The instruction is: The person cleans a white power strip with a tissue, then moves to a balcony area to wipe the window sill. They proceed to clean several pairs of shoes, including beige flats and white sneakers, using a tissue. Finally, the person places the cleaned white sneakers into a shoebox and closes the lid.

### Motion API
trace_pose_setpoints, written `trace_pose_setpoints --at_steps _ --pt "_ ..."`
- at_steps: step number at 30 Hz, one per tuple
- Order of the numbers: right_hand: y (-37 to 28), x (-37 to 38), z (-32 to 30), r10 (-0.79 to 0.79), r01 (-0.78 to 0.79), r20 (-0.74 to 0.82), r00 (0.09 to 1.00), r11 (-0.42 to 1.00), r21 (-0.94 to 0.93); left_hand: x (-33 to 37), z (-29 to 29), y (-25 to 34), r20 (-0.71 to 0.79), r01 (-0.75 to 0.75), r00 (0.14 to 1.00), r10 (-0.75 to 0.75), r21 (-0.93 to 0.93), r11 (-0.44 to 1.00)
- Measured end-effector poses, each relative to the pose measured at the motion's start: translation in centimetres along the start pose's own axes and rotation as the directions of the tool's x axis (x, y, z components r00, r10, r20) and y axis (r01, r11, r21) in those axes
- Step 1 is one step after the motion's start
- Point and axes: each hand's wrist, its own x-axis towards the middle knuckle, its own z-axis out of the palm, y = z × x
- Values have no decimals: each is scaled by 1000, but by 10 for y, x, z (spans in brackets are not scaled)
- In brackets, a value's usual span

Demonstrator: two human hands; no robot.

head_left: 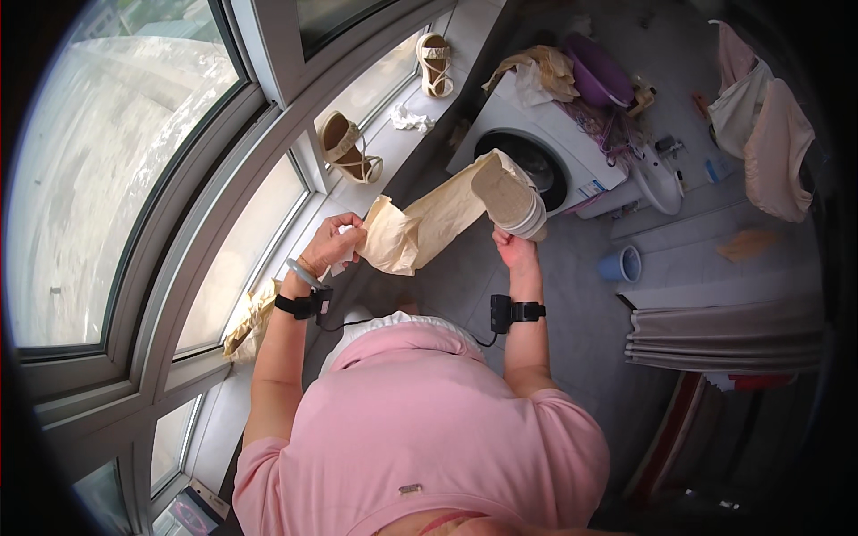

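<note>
Beige sheet [440,217] material is stretching from the left hand [336,241] to a pale shoe [511,198]. Nearly closed, the left hand is pinching the sheet's edge and a white scrap [346,254]; the right hand [517,254], fingers curled, is gripping the raised shoe.

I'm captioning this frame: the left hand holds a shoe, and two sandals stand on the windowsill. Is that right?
Not quite: the head view shows the right hand, not the left, holding the shoe. Two sandals do stand on the windowsill.
</note>
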Motion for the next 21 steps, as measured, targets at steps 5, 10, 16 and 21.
trace_pose_setpoints --at_steps 5,10,16,21 --pt "-16 -18 21 187 -175 71 980 973 -151 -10 -13 -6 -144 -49 989 44 -28 998" --pt "-22 -37 -35 93 -99 -35 995 892 -441 -17 -13 0 -146 -50 988 52 15 999" --pt "-39 -56 -25 -246 196 50 968 614 -765 11 1 0 -125 -199 947 297 497 844" --pt "-54 -44 57 329 -314 297 896 944 -97 48 2 -19 -215 -268 804 554 702 660"
